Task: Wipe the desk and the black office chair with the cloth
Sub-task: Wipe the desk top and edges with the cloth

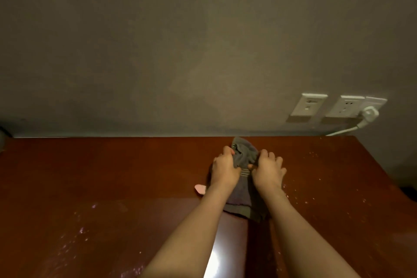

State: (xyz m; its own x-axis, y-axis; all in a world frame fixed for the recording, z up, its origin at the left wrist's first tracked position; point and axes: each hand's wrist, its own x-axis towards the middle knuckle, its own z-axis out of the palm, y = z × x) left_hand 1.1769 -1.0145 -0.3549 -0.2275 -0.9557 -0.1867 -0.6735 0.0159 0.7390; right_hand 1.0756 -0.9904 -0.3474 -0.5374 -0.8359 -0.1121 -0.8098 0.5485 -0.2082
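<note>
The cloth [244,156], grey and crumpled, is laid on the reddish-brown desk [112,176] near its far edge, close to the wall [180,40]. Its left side is gripped by the left hand [225,168], fingers curled into the fabric. Its right side is held by the right hand [268,171], a fold pinched between thumb and curled fingers. A small pink object [200,188] is seen just beside the left wrist. White sockets [309,105] are fixed to the wall, one with a plug [369,111] in it.
</note>
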